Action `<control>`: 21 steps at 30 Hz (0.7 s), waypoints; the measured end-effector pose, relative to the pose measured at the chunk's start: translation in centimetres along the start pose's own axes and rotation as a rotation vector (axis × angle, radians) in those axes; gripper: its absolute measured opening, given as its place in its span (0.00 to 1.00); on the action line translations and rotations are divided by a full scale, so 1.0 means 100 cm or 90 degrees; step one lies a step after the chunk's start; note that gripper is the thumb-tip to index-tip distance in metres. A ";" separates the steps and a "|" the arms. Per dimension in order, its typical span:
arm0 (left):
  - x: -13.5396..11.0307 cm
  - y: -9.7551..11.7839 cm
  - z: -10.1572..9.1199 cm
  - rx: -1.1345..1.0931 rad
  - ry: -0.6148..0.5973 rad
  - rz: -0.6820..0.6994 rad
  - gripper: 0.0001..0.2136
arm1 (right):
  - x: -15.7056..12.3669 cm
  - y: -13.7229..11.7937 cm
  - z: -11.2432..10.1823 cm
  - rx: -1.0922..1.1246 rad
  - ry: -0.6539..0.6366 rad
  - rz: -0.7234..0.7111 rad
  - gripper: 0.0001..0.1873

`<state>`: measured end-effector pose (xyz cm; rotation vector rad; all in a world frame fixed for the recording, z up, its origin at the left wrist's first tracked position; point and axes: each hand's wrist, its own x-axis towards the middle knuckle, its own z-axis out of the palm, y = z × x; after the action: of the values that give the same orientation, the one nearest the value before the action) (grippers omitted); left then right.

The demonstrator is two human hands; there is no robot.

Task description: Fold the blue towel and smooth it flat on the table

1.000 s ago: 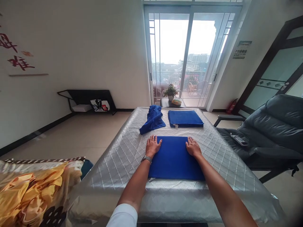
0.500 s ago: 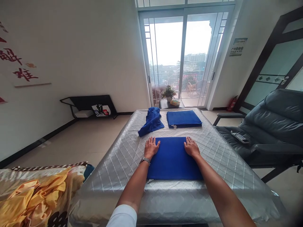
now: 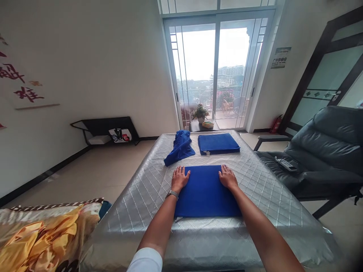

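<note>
Nearest me, on the silver quilted surface, I see the folded blue towel; my left hand and right hand press flat on its far corners, fingers apart, arms outstretched. Beyond lie a crumpled cloth and, seemingly, another folded towel.

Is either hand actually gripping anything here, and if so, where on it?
Nothing is gripped. The left hand and right hand lie flat, palms down, on the far corners of the folded blue towel on the table.
</note>
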<state>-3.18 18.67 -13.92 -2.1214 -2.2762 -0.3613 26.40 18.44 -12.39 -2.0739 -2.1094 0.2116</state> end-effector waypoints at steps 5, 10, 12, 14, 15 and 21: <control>0.001 -0.001 0.002 -0.005 0.005 0.004 0.33 | 0.000 0.000 0.000 0.006 0.004 -0.002 0.35; 0.002 -0.002 0.004 -0.006 0.008 0.004 0.33 | 0.000 0.001 0.000 0.004 0.004 -0.003 0.35; 0.002 -0.002 0.004 -0.005 0.013 0.004 0.32 | 0.000 0.001 -0.001 0.002 0.003 -0.002 0.35; 0.001 -0.002 0.004 -0.004 0.016 0.007 0.32 | 0.000 0.001 -0.001 -0.001 0.001 0.000 0.35; 0.001 -0.001 0.003 -0.004 0.014 0.008 0.32 | 0.000 0.001 0.000 -0.003 0.001 0.001 0.35; 0.000 0.001 -0.001 -0.007 0.000 0.004 0.33 | 0.001 0.001 0.001 -0.003 0.002 0.006 0.34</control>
<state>-3.09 18.64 -13.85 -2.1326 -2.2729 -0.3755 26.44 18.50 -12.51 -2.0859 -2.1008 0.2046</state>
